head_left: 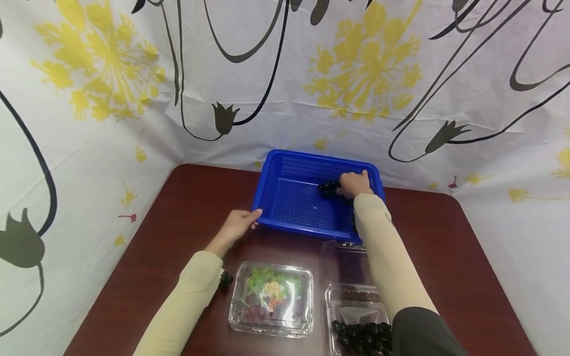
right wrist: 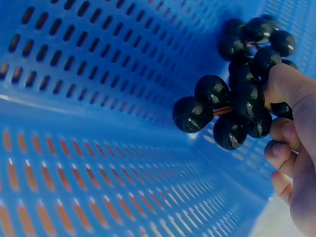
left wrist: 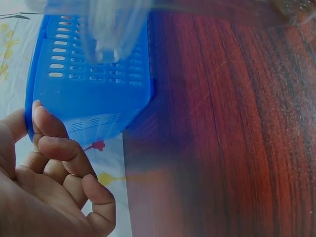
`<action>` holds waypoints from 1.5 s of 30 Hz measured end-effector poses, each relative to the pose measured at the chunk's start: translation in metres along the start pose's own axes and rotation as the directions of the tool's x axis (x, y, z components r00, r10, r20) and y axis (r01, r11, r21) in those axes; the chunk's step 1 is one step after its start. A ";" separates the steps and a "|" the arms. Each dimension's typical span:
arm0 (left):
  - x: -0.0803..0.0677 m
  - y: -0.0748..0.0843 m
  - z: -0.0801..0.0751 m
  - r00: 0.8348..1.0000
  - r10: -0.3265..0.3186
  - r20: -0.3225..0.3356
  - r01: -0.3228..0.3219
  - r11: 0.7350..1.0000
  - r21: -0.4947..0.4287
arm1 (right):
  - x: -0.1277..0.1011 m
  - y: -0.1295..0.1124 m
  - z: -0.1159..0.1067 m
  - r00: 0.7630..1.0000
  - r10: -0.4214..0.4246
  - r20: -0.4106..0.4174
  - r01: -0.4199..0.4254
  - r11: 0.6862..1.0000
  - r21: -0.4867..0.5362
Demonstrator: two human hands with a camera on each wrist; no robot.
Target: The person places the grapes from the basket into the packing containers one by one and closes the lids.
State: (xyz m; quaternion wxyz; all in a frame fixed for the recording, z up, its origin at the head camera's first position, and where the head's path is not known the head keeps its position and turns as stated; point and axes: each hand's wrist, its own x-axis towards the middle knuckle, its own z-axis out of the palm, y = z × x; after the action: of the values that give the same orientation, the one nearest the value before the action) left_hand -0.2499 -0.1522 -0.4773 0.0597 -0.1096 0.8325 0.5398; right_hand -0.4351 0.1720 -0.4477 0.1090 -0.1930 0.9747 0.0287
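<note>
A blue plastic basket (head_left: 307, 230) with slotted walls stands at the back of the table. My left hand (head_left: 239, 223) pinches its near left corner, the thumb over the rim and the other fingers curled below, as the left wrist view shows. Inside the basket's right part, my right hand (head_left: 354, 185) holds a bunch of dark grapes (right wrist: 242, 94) between thumb and fingers. The bunch's brownish stem (right wrist: 222, 111) shows between the berries. In the head view the right forearm hides part of the basket's right side.
A closed clear box (head_left: 271, 299) with a printed label stands on the dark red table (head_left: 191, 198). Right of it, an open clear box (head_left: 329, 316) holds more dark grapes (head_left: 362, 337). A small dark object (head_left: 225, 280) lies by the left sleeve. Patterned white cloth (head_left: 285, 118) hangs behind.
</note>
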 end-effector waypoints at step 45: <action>-0.064 0.027 -0.002 0.988 0.143 0.062 -0.155 0.866 0.475 | -0.139 -0.024 -0.075 0.902 -0.186 -0.389 0.156 0.982 -0.107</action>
State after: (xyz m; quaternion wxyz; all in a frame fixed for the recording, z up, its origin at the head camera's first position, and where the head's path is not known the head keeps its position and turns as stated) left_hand -0.1949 -0.1355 -0.4383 0.0534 -0.0201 0.9451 0.3216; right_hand -0.3155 0.1941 -0.3437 -0.0961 -0.2833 0.9541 0.0149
